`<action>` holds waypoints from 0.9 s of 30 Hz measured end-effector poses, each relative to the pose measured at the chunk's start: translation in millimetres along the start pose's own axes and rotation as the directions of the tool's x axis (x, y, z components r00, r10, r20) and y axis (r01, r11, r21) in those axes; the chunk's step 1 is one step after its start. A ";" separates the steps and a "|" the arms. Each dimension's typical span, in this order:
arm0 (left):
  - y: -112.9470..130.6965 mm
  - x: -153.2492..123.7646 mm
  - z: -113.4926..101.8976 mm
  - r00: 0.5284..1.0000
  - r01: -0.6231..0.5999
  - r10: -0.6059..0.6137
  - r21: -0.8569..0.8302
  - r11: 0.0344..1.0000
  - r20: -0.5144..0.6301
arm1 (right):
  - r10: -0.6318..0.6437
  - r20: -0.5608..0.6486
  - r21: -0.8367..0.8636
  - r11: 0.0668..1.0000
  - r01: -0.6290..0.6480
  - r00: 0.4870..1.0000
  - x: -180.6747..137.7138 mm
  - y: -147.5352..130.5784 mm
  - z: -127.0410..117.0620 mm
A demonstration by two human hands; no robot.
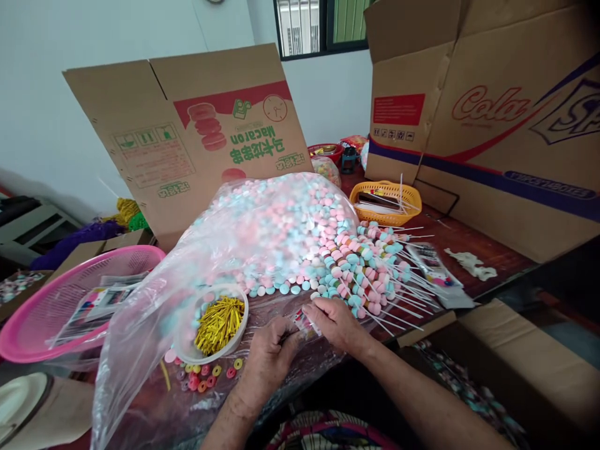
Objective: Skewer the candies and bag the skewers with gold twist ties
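Between my two hands is a small clear plastic bag with coloured print (305,321). My left hand (272,347) is closed, its fingertips pinching the bag's lower left side. With thumb and bent fingers, my right hand (338,321) grips the upper right side. What is inside the bag is too small to make out. Just beyond my right hand lies a heap of pink and blue candy skewers (363,269) with white sticks pointing right. Left of my left hand stands a round plastic tub (245,317) holding gold twist ties (219,325). Ring candies (205,375) lie loose in front of the tub.
A large clear bag of pink and blue candies (285,219) spreads across the table. Behind it stands a macaron carton (206,137); a Cola carton (487,144) rises at right. A pink basket (32,350), a yellow basket (387,219) and flat printed bags (440,278) surround the work area.
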State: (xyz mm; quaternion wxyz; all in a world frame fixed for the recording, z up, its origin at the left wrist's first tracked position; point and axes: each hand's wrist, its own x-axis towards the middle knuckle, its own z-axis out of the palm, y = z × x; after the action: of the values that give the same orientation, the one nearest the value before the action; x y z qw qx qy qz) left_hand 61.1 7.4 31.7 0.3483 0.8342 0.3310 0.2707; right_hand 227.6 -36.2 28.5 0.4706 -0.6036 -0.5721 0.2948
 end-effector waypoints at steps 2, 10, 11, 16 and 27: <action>2.5 0.8 -2.3 0.999 -0.044 0.045 -0.018 0.999 0.028 | 0.033 -0.011 0.021 0.999 -0.032 0.999 0.8 2.6 -8.0; 9.6 3.8 -6.6 0.997 -0.041 0.039 0.029 0.999 0.071 | 0.082 0.224 0.138 0.984 -0.114 0.971 3.3 -3.3 -34.6; 11.0 3.7 -6.8 0.996 -0.023 0.022 0.007 1.000 0.090 | 0.094 0.224 0.140 0.982 -0.128 0.970 2.6 -3.1 -31.6; 14.5 3.9 -6.1 0.991 0.052 -0.048 -0.029 0.998 0.127 | 0.032 -0.004 0.022 0.999 -0.032 0.999 -2.6 1.5 -10.7; -4.3 0.3 4.7 0.985 -0.137 0.125 0.102 0.985 0.116 | 0.060 0.147 0.185 0.979 -0.087 0.987 2.9 2.8 -17.2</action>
State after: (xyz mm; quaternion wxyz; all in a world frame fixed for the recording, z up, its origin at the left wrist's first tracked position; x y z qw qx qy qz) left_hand 63.0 8.0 25.7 0.3009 0.8856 0.2704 0.2284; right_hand 244.6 -37.0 33.1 0.4736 -0.5542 -0.5502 0.4072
